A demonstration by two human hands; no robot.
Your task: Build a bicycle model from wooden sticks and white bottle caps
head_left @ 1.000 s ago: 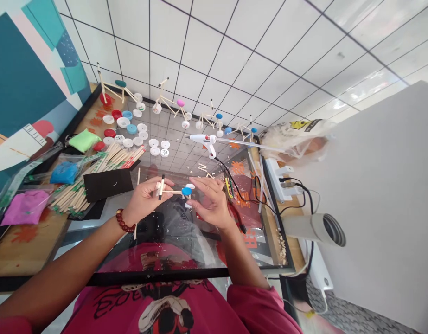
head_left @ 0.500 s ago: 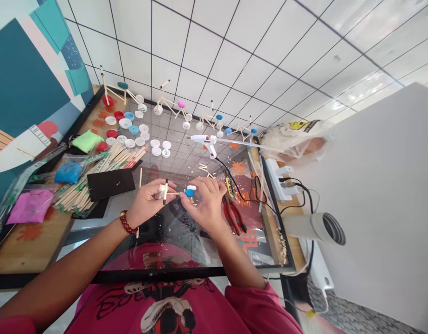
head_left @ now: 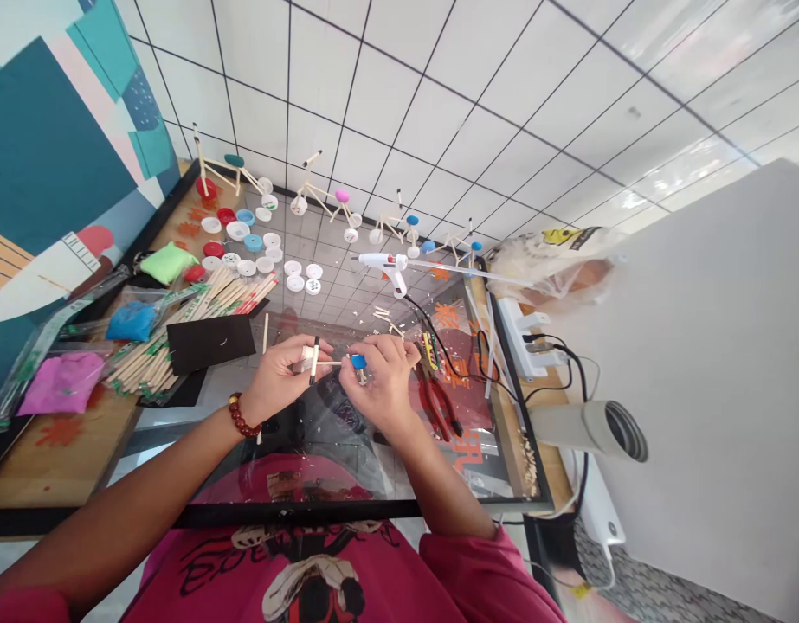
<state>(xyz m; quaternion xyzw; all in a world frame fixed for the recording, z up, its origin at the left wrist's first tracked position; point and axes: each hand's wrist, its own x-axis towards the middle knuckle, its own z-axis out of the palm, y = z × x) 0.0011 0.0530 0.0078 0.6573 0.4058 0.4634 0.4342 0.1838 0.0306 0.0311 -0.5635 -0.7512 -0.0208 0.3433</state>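
Over the glass tabletop (head_left: 308, 450) I hold a small stick bicycle model (head_left: 326, 362) between both hands. My left hand (head_left: 279, 379) pinches its front end, where a black-tipped stick and a white cap wheel sit. My right hand (head_left: 381, 381) is closed on the rear end, fingers round the blue clay seat (head_left: 358, 361). A bead bracelet (head_left: 241, 417) is on my left wrist.
A white glue gun (head_left: 386, 264) with black cord lies beyond my hands. Several finished stick bicycles (head_left: 321, 197) stand along the tiled wall. Bottle caps (head_left: 256, 251), a chopstick pile (head_left: 197, 320), a black sheet (head_left: 208, 343), clay bags (head_left: 130, 322), red pliers (head_left: 438, 407) and a power strip (head_left: 529, 337) surround them.
My right hand has closed in on the blue seat, which was plainly visible before and is now partly covered by the fingers. The left hand keeps its hold. The view rose slightly.
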